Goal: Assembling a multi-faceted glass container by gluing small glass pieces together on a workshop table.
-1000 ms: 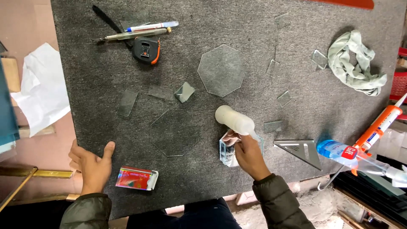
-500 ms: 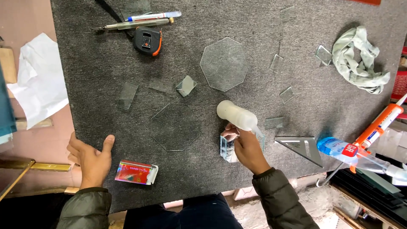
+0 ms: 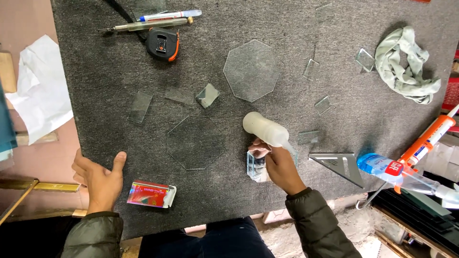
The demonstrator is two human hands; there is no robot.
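Note:
My right hand [image 3: 281, 167] grips a small translucent white squeeze bottle [image 3: 264, 129], its nozzle tilted down to the right over a small upright assembly of glass pieces [image 3: 257, 167] on the grey felt mat [image 3: 119, 67]. My left hand [image 3: 98, 179] rests flat and open on the mat's left front edge, holding nothing, beside a red and silver box [image 3: 151, 194]. A clear octagonal glass pane [image 3: 196, 142] lies between the hands. A second octagonal pane [image 3: 250, 70] lies further back.
Several small glass offcuts are scattered over the mat. A tape measure [image 3: 163, 43], a glass cutter [image 3: 143, 25] and a marker [image 3: 169, 15] lie at the back. A crumpled cloth [image 3: 404, 64], metal set square [image 3: 340, 165], blue-capped bottle [image 3: 382, 165] and sealant gun [image 3: 425, 141] sit right. White paper [image 3: 40, 91] lies left.
The right hand with the bottle stays over the glass assembly, shifting only slightly. The left hand stays put on the mat edge. The view has drifted a little.

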